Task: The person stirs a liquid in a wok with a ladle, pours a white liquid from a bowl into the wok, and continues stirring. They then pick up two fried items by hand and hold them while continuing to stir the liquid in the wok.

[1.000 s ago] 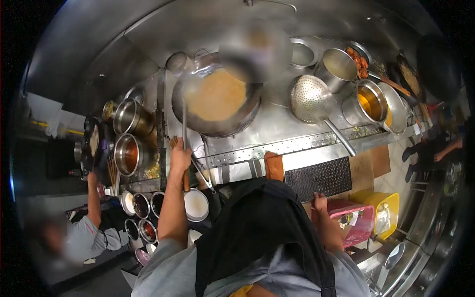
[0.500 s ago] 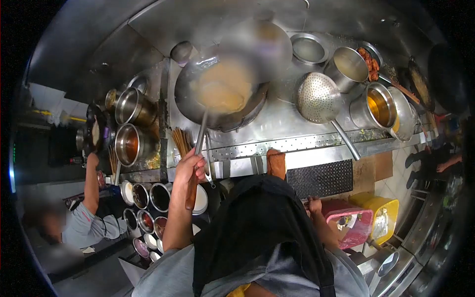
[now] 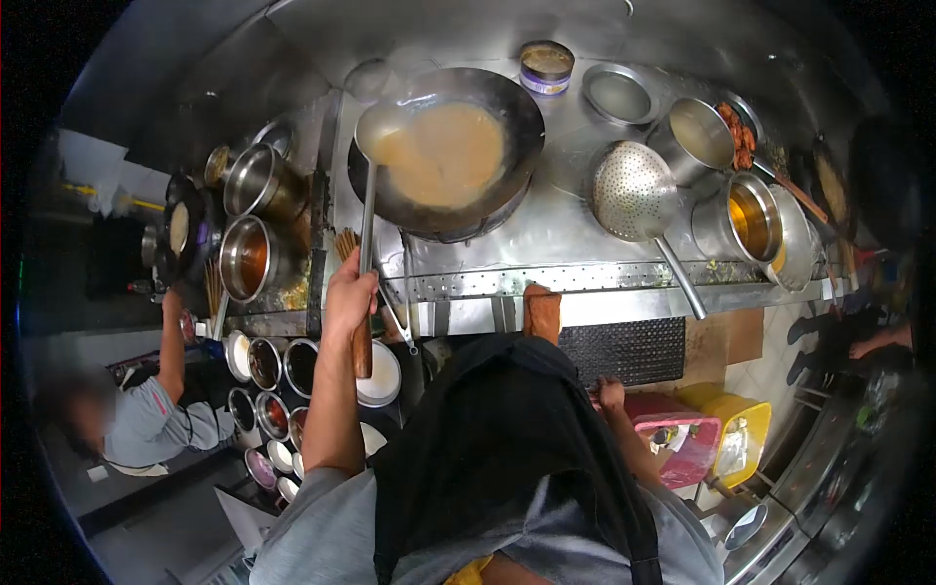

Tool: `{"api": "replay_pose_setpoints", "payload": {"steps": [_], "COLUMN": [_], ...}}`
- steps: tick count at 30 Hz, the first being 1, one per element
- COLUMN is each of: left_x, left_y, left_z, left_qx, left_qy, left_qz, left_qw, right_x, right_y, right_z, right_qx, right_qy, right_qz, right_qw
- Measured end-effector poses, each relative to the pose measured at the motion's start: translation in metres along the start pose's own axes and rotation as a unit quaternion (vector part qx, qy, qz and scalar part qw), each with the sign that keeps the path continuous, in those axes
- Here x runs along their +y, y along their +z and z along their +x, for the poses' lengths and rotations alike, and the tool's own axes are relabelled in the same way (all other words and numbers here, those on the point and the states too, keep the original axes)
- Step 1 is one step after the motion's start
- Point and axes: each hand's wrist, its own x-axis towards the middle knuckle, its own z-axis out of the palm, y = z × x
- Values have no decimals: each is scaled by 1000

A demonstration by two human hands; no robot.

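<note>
My left hand [image 3: 349,297] is closed around the handle of a long metal ladle [image 3: 368,210], just above its wooden end. The ladle's bowl [image 3: 380,134] is over the left side of a dark wok [image 3: 522,122], overlapping the edge of the cloudy tan liquid [image 3: 453,156] inside. Low beside my apron, my right hand [image 3: 611,393] has curled fingers close to the rim of a pink-red bin [image 3: 710,439]. I cannot tell whether it holds anything. Bamboo sticks [image 3: 346,244] and metal tongs [image 3: 397,317] are near my left hand.
A perforated strainer [image 3: 634,190] lies on the steel counter, right of the wok. Beyond it are steel pots [image 3: 690,141], one with amber liquid [image 3: 749,216]. A labelled tin [image 3: 546,68] stands behind. At left, another person [image 3: 156,409] reaches toward a second stove beside sauce containers [image 3: 263,363].
The ladle's bowl has moved from the liquid toward the wok's left side, my left hand shifting slightly left and up. The blur over the wok's back right is gone.
</note>
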Motion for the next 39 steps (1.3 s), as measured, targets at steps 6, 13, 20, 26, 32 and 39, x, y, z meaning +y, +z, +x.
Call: {"api": "replay_pose_setpoints", "payload": {"steps": [6,13,20,26,32,39], "left_x": [-52,-56,-39,-15,-7,-19], "left_y": [4,29,28,27,16,7], "left_z": [64,48,32,9,11,33], "left_qx": [106,-59,-187,-141,-78,-58], "left_qy": [95,-30,-246,-187,-99,-23], "left_qz": [333,83,-461,-366,-275,-179], "left_qw": [932,994,832,901,953,982], "right_x": [-24,5,-10,-30,-40,-22], "right_y": [-4,-24,-17,-7,-7,-8], "right_z": [-11,-8,-38,-55,-50,-26], "right_qx": [-7,1,48,58,36,40], "right_qy": [-8,-66,-91,-86,-112,-122], "right_qz": [30,-160,-257,-155,-204,-241], "right_qw": [999,985,961,982,972,962]}}
